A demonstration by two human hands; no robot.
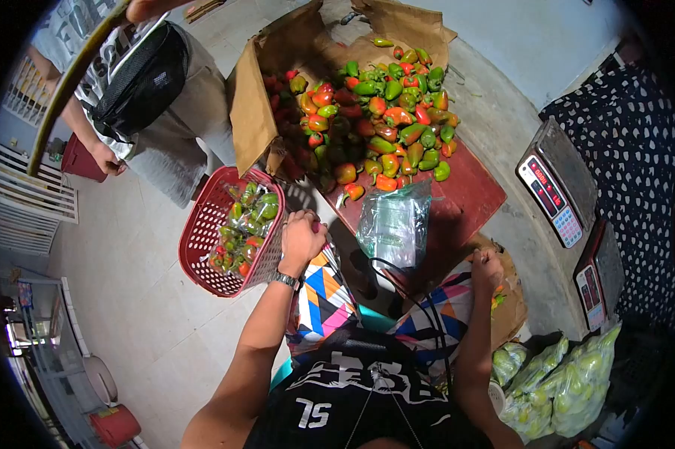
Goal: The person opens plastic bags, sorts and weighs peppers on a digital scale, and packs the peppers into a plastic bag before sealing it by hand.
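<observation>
Closest in, a black shirt (352, 389) with white lettering, then a brightly patterned garment (324, 295) over both knees, with a black cable (436, 318) looping down across the lap. Hands well apart from each other, one to each side of the knees. On one side, a left hand (304, 238), fingers bent, a wristwatch (285, 280) just behind it, right at the near wall of a red basket (202, 217); cannot tell whether gripping the rim or merely resting there. On the other, a right hand (487, 268) curled almost into a fist near a piece of brown cardboard (511, 314) (palm hidden, so impossible to say whether closed on anything). Inside the basket, clear packs of peppers (251, 217), green and red mixed. Low on the right, bulging clear bags of pale green produce (577, 396).

Farther out, between the hands, a clear plastic bag (408, 217) at the near edge of a red tabletop (464, 179). Beyond it, a big heap of loose peppers (399, 116), green, orange and red, spilling from an opened cardboard box (251, 112). Off to the right, two scales (551, 196) with lit red digits, beside dark cloth with white spots (637, 187). Over to the left, another person (176, 165) in grey, with a black waist bag (146, 86).
</observation>
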